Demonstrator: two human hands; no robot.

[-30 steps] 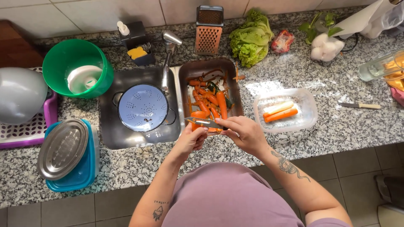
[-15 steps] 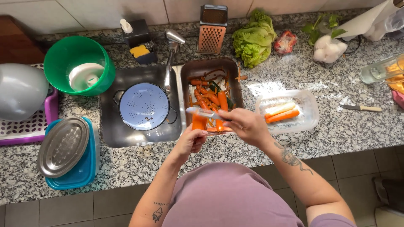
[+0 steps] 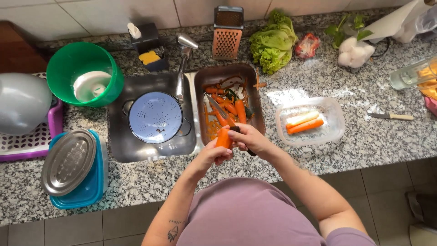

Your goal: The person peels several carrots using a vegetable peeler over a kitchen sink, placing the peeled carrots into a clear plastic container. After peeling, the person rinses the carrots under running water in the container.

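Note:
My left hand (image 3: 214, 153) grips an orange carrot (image 3: 223, 137) upright over the front edge of the small brown sink basin (image 3: 255, 109). My right hand (image 3: 249, 139) holds a knife (image 3: 220, 110) whose blade points away, up and to the left over the basin, right beside the carrot. In the basin lie several carrots (image 3: 236, 110) and peelings. A clear plastic container (image 3: 334, 132) to the right holds two peeled carrot pieces (image 3: 304, 122).
A blue colander (image 3: 155, 117) sits in the left sink under the tap (image 3: 184, 54). Around stand a green bowl (image 3: 86, 73), a grater (image 3: 227, 33), lettuce (image 3: 272, 42), a second knife (image 3: 391, 116), a metal lid on a blue tub (image 3: 70, 164) and a dish rack (image 3: 27, 141).
The knife blade swung from lying across the carrot to pointing away over the basin. The carrot in my left hand is now held more upright.

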